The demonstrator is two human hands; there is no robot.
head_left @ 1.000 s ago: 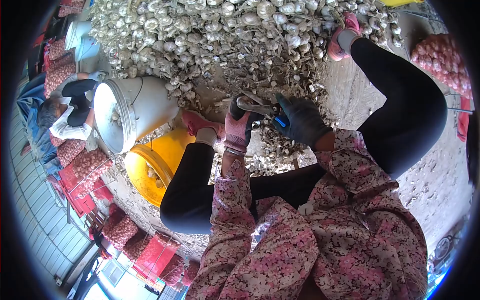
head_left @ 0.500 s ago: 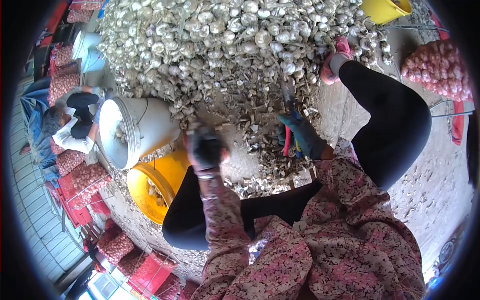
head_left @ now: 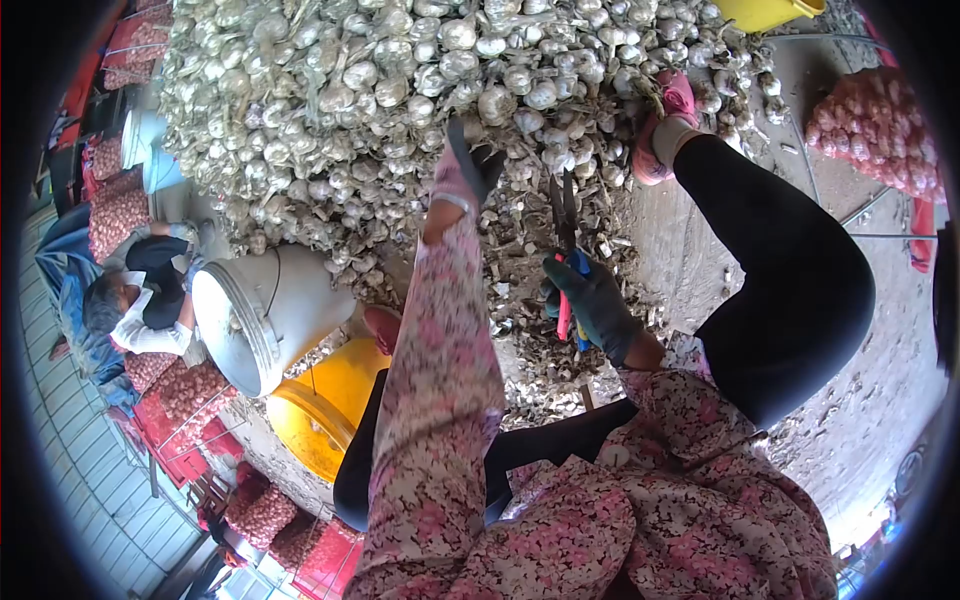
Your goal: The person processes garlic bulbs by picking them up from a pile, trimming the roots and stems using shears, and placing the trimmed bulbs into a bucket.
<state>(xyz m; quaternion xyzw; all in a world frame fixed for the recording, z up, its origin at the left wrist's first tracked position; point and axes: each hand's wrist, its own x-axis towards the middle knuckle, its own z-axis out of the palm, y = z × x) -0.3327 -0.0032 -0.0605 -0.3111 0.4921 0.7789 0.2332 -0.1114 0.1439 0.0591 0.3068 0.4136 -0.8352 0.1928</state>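
Note:
My left hand, in a dark-palmed glove, reaches out to the near face of a big heap of garlic bulbs. Its fingers are apart, with a large bulb just beyond the fingertips; I see nothing held. Lower and to the right, my gloved right hand is closed round the red and blue handles of a pair of shears. The blades point up toward the heap and look slightly parted. Cut stems and husks litter the ground below the hands.
To the left stand a white bucket and a yellow bucket, both tilted in view. A person crouches farther left beside net sacks of garlic. Another full sack is at upper right, with a yellow container at the top.
My left hand has moved from beside the buckets up and forward to the heap, and its fingers have spread. The right hand still grips the shears, slightly lower; the view has shifted a little.

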